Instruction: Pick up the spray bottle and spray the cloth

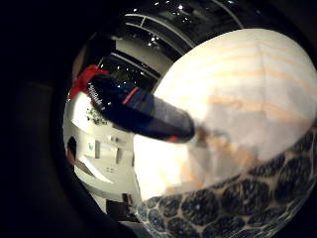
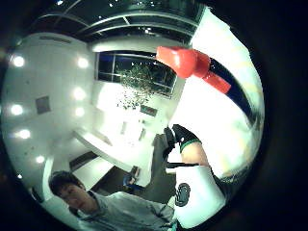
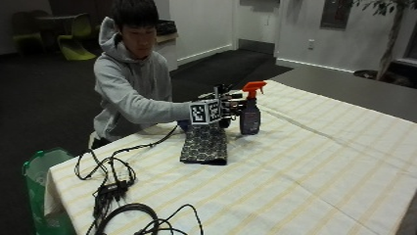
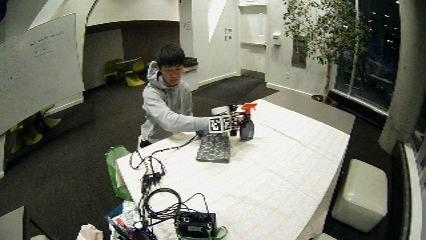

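Outside view: the dark blue plastic spray bottle with an orange trigger head stands upright on the striped cream tablecloth, just right of the folded dark patterned cloth. The black-gloved right hand reaches beside the bottle's neck, probably to grasp it; whether its fingers have closed I cannot tell. Black cables trail across the table's near left; white walls stand behind.

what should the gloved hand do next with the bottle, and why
Probably close the fingers round the spray bottle and lift it. It stands upright on the table with the right hand right beside it. A grip cannot be confirmed, and the patterned cloth lies just beside it.
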### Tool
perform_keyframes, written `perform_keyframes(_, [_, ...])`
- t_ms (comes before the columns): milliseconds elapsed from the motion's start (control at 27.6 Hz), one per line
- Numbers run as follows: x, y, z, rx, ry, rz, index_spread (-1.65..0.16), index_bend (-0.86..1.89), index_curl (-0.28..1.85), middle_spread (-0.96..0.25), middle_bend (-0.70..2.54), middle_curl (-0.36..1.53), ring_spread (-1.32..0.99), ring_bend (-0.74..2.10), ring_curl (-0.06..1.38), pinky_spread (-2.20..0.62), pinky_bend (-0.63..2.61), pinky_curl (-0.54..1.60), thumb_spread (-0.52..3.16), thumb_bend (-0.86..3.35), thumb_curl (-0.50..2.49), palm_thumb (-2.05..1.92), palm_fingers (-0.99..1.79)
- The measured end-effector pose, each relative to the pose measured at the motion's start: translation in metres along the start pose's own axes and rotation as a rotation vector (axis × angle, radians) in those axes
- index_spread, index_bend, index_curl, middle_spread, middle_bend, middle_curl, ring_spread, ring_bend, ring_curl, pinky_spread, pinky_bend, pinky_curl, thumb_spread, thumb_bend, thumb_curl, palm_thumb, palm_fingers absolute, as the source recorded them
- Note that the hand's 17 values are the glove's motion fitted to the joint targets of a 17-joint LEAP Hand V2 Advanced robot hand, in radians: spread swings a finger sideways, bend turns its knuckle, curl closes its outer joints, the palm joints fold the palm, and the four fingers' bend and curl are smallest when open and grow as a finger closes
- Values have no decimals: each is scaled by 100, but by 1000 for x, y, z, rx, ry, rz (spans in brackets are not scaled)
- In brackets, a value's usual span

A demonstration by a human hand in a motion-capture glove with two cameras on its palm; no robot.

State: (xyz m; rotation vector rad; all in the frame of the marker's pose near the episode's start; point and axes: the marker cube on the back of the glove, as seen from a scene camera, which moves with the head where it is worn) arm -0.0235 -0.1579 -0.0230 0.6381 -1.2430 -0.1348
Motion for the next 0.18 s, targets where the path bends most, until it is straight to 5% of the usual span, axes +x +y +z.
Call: perform_keyframes(181, [-15, 28, -18, 9, -34, -24, -37, 10, 25, -11, 20, 38, -16, 37, 33, 5, 53, 37, 71, -3, 52, 82, 30])
